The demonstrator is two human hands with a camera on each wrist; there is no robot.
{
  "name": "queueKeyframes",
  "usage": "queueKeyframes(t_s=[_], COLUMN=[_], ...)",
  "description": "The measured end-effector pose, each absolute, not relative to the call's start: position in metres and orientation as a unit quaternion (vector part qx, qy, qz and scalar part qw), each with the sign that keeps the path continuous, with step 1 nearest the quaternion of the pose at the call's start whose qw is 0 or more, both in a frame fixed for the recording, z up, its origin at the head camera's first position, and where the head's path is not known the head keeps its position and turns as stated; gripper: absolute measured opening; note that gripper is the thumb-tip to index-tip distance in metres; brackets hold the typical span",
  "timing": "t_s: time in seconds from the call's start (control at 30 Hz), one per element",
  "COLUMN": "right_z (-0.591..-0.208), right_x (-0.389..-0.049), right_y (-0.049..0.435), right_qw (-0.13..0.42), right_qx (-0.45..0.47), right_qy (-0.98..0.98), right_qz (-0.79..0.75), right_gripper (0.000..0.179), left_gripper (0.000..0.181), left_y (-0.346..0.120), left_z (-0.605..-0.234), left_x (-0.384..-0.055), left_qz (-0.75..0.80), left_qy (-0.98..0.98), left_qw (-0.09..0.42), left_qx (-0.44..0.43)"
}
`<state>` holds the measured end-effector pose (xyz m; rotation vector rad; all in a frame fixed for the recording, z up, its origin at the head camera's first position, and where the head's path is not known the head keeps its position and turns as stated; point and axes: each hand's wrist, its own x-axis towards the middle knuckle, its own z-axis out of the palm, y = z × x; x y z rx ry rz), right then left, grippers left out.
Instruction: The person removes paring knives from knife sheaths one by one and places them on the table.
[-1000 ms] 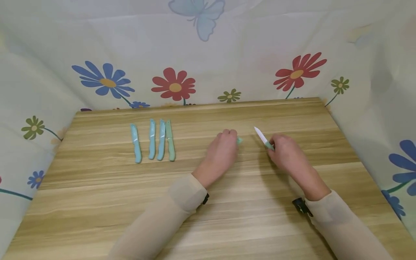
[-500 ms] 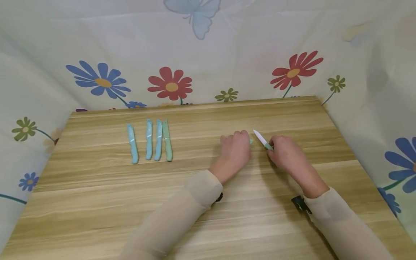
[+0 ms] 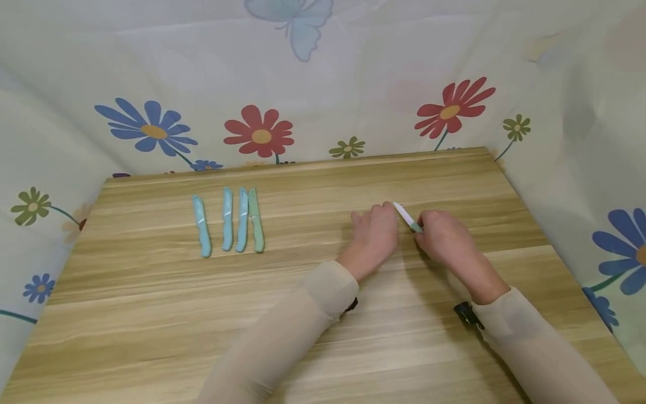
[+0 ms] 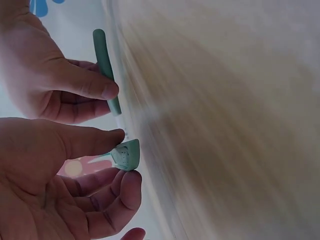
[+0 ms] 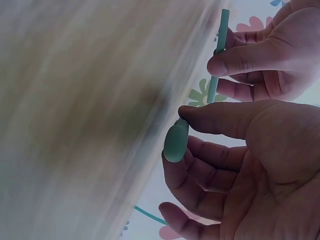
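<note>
And there's the left hand, right of centre in the head view, thumb and fingertips pinching the green sheath! Just beside it the right hand pinches the knife by its green handle, white blade slanting up and left; can't tell if the tip is inside. Left of centre lie three blue knives and one green knife

My left grip has passage across the surface toward nine o'clock, up to four knives; at two o'clock the white blade blocks me, at twelve the flowered backdrop.
</note>
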<state>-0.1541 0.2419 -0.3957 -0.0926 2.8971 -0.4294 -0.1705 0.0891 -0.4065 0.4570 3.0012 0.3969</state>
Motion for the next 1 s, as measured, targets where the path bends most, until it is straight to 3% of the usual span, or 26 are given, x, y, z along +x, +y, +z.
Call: queueKeyframes(t_s=[1.0], right_z=[-0.395], right_x=[-0.156], right_y=[0.238], right_qw=[0.111], right_qx=[-0.015], right_qy=[0.988], right_qz=[-0.107], right_gripper=[0.014], left_gripper=[0.004], left_y=[0.111], left_z=[-0.409], left_x=[-0.176], left_qz=[0.171], left_qy=[0.972], left_qw=[0.085], left_qx=[0.134])
